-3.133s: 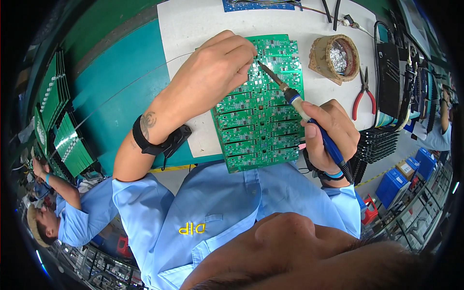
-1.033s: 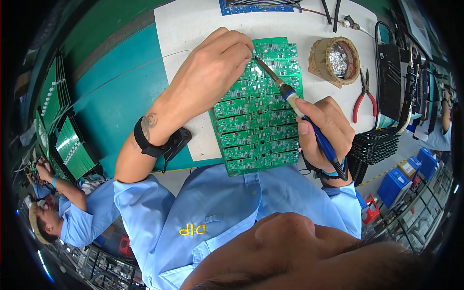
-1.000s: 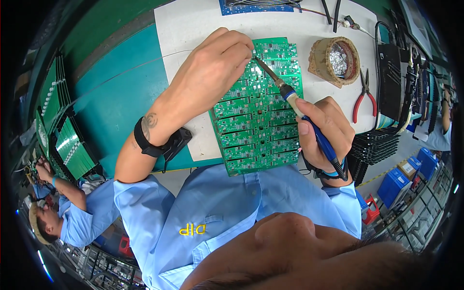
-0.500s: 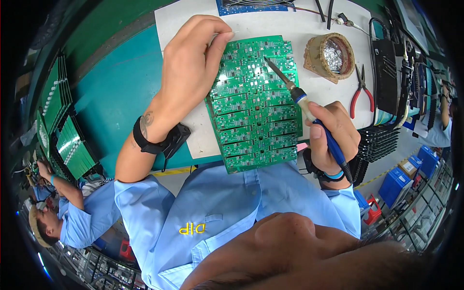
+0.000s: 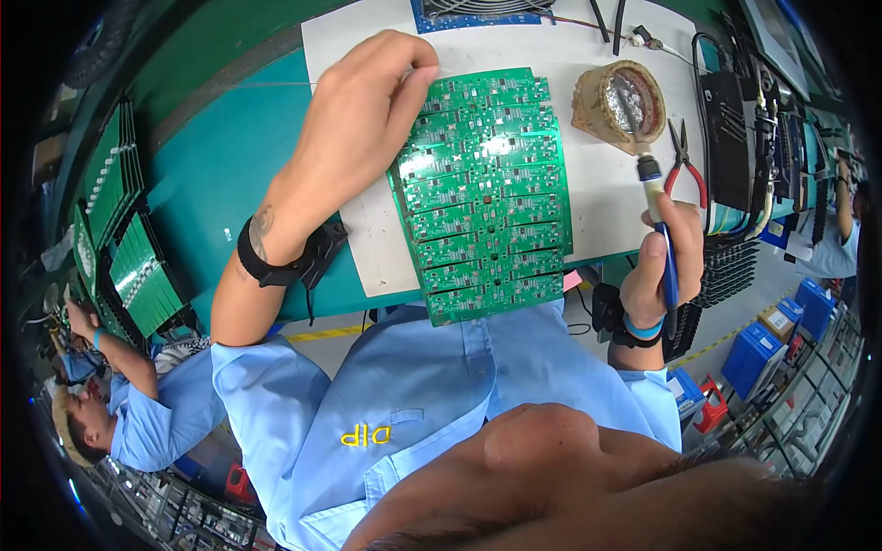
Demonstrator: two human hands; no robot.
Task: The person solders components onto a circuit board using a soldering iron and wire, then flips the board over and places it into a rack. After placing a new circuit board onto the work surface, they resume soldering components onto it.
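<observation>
A green circuit board panel [image 5: 487, 197], crowded with small parts, lies in front of me and overhangs the near table edge. My left hand [image 5: 363, 119] is at its upper left corner, thumb and forefinger pinched on a thin solder wire [image 5: 266, 84] that trails off to the left. A soldering iron [image 5: 650, 172] with a blue handle is gripped in my right hand [image 5: 675, 253]. Its tip reaches into a round, brown-crusted pot [image 5: 593, 106] holding shiny silvery material. Red-handled pliers [image 5: 683, 165] lie just right of the pot.
White paper [image 5: 367, 262] covers part of the green table mat [image 5: 220, 174]. Upright green boards [image 5: 138, 266] stand at the left, near a co-worker's arm [image 5: 133, 354]. Dark equipment with cables [image 5: 730, 138] lines the right side. A blue-framed fan [image 5: 482, 18] sits at the far edge.
My right hand has moved the soldering iron right, from the board's upper part to the pot. My left hand stays at the board's corner with the wire.
</observation>
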